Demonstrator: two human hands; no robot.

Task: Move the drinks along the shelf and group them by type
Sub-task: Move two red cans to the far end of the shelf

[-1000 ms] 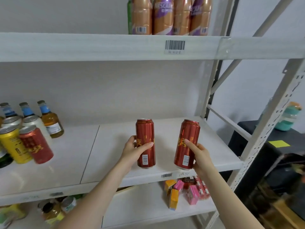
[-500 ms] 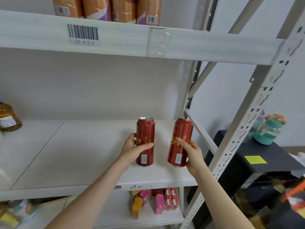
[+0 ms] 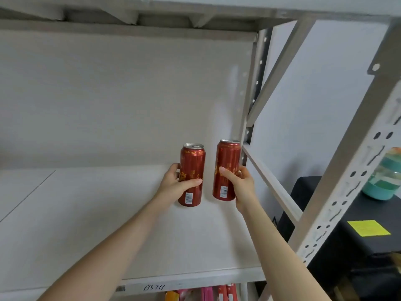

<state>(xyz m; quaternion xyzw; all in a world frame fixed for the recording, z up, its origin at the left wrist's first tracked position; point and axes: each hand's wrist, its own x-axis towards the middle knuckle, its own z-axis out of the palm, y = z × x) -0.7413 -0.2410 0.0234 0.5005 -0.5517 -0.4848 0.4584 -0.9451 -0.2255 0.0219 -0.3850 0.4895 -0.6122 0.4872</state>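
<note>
1. Two red cans, the left can (image 3: pixel 192 177) and the right can (image 3: pixel 226 170), have moved from the front edge of the shelf (image 3: pixel 97 224) toward its right rear corner. They stand side by side and apart, so the pair looks nearly grouped.
2. The left hand (image 3: pixel 173 185) and right hand (image 3: pixel 242 185) each curl fingers and thumb round a can. I cannot tell if the cans touch the board.
3. Right of the post, a black stand (image 3: pixel 358 257) carries a yellow note (image 3: pixel 367 228) and a teal jar (image 3: pixel 383 179).

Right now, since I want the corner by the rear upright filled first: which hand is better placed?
Probably the right hand: its red can is beside the rear upright, while the left hand holds the other can further left.
</note>
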